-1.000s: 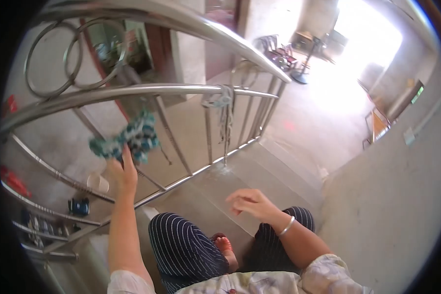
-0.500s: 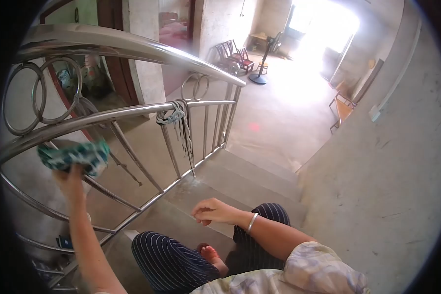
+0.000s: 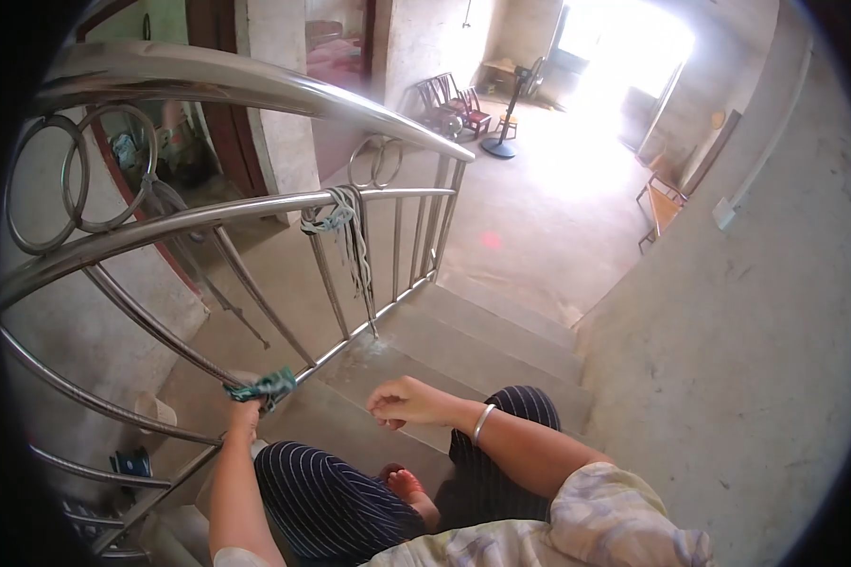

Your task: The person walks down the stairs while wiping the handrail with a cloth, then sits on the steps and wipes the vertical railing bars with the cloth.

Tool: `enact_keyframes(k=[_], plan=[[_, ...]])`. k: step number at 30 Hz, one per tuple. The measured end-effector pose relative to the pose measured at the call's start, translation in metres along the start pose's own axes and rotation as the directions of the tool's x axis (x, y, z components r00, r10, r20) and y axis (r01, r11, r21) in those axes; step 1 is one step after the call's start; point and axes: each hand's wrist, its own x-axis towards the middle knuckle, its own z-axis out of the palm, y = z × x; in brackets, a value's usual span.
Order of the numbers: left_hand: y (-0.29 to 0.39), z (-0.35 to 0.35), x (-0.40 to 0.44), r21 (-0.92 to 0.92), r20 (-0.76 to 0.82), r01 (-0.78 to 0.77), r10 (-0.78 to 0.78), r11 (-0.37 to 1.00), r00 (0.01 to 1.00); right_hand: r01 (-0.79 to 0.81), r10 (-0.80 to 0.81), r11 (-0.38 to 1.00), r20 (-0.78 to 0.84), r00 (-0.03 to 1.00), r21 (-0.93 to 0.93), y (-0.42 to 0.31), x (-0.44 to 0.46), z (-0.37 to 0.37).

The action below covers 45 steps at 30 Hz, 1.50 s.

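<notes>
Green cloth (image 3: 274, 384) in left grip (image 3: 244, 416), on baluster (image 3: 156, 327)

The left arm (image 3: 235, 496) extends forward and down, almost straight, and ends in the left grip (image 3: 243, 417), which is closed. The right arm (image 3: 537, 444) is bent inward before the body, its wrist (image 3: 460, 412) slightly bent, the right grip (image 3: 407, 402) relaxed, fingers (image 3: 380, 409) loosely curled.

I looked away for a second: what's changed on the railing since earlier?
The left hand, still holding the green cloth, has moved down a railing bar to near its foot. The right hand stays near the right knee; the tied cords still hang from the railing.
</notes>
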Motion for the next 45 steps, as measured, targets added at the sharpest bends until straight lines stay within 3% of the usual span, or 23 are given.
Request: enact_keyframes(k=[1, 4, 5, 7, 8, 10, 13, 14, 16, 20, 23, 25, 27, 29, 32, 34, 35, 37, 39, 41, 42, 43, 45], plan=[[-0.003, 0.003, 0.002, 0.049, 0.041, 0.074, -0.076, 0.996, 0.996, 0.005, -0.005, 1.0, -0.003, 1.0, 0.012, 0.0, -0.001, -0.001], [0.025, 0.001, 0.001, 0.03, -0.021, 0.057, -0.056, 0.998, 0.998, 0.0, -0.002, 0.999, -0.044, 0.999, -0.043, -0.008, -0.008, -0.002], [0.035, -0.004, 0.006, -0.21, -0.034, -0.117, 0.113, 0.971, 0.993, -0.002, 0.0, 0.999, -0.047, 0.999, -0.043, -0.006, -0.009, -0.004], [0.14, 0.003, -0.04, -0.256, -0.266, -0.301, 0.232, 0.919, 0.936, 0.048, -0.049, 0.998, -0.016, 0.999, -0.032, -0.001, -0.012, -0.005], [0.152, -0.006, -0.027, -0.282, -0.441, -0.491, 0.343, 0.824, 0.829, 0.043, -0.043, 0.999, -0.013, 0.999, -0.031, -0.003, -0.013, -0.004], [0.23, -0.018, -0.054, -0.178, -0.394, -0.571, 0.474, 0.801, 0.787, 0.042, -0.042, 0.999, -0.031, 0.999, -0.015, -0.012, -0.015, -0.002], [0.249, -0.016, -0.05, -0.035, -0.423, -0.66, 0.587, 0.75, 0.69, 0.031, -0.031, 0.998, -0.015, 0.999, -0.058, -0.006, -0.01, -0.002], [0.245, -0.012, -0.05, -0.033, -0.419, -0.661, 0.589, 0.75, 0.69, 0.032, -0.033, 0.998, -0.017, 0.999, -0.054, -0.005, -0.008, -0.002], [0.209, 0.003, -0.049, 0.229, -0.453, -0.521, 0.564, 0.822, 0.691, 0.043, -0.044, 0.988, 0.0, 0.999, -0.151, -0.004, -0.009, 0.001], [0.064, 0.014, -0.026, 0.004, -0.215, -0.275, 0.269, 0.961, 0.939, 0.073, -0.072, 0.977, 0.012, 0.997, -0.202, -0.003, -0.01, 0.003], [0.05, 0.007, -0.031, 0.055, -0.084, -0.204, 0.208, 0.977, 0.974, 0.053, -0.056, 0.971, -0.004, 0.998, -0.233, 0.001, -0.009, 0.0], [0.087, 0.001, -0.033, 0.085, -0.124, -0.291, 0.3, 0.953, 0.946, 0.048, -0.062, 0.955, -0.041, 0.997, -0.291, 0.004, -0.009, -0.002], [0.162, 0.0, -0.05, 0.272, -0.297, -0.495, 0.561, 0.825, 0.773, 0.056, -0.073, 0.954, -0.047, 0.996, -0.295, 0.003, -0.01, -0.001], [0.199, -0.032, -0.027, 0.431, -0.356, -0.648, 0.778, 0.628, 0.517, 0.063, -0.081, 0.953, -0.046, 0.996, -0.298, 0.0, -0.012, 0.002], [0.266, -0.035, -0.054, 0.446, -0.306, -0.676, 0.81, 0.586, 0.5, 0.152, -0.167, 0.892, 0.001, 0.986, -0.427, -0.003, -0.01, 0.005], [0.26, -0.027, -0.041, 0.599, -0.337, -0.663, 0.892, 0.449, 0.3, 0.191, -0.205, 0.845, 0.029, 0.978, -0.499, 0.005, -0.005, 0.007], [0.243, -0.023, -0.033, 0.609, -0.312, -0.677, 0.91, 0.413, 0.274, 0.193, -0.207, 0.845, 0.028, 0.978, -0.498, 0.003, -0.005, 0.008], [0.19, -0.011, -0.026, 0.543, -0.276, -0.695, 0.881, 0.472, 0.383, 0.146, -0.149, 0.855, 0.034, 0.988, -0.498, -0.001, -0.006, 0.01], [0.117, 0.003, -0.029, 0.405, -0.224, -0.623, 0.733, 0.67, 0.643, 0.156, -0.15, 0.85, 0.054, 0.987, -0.504, 0.004, -0.006, 0.008], [0.08, -0.001, -0.045, 0.394, -0.105, -0.269, 0.334, 0.879, 0.937, 0.17, -0.153, 0.842, 0.076, 0.985, -0.511, 0.009, -0.005, 0.005], [0.071, -0.01, -0.051, 0.393, -0.105, -0.272, 0.336, 0.878, 0.936, 0.136, -0.121, 0.836, 0.062, 0.991, -0.532, 0.009, -0.005, 0.002], [0.066, -0.02, -0.056, 0.13, -0.123, -0.201, 0.217, 0.971, 0.968, 0.101, -0.09, 0.829, 0.049, 0.995, -0.55, 0.01, -0.005, 0.0], [0.073, -0.036, -0.073, -0.306, -0.094, -0.113, 0.089, 0.945, 0.992, 0.104, -0.103, 0.807, 0.034, 0.994, -0.581, 0.014, -0.005, -0.004]])
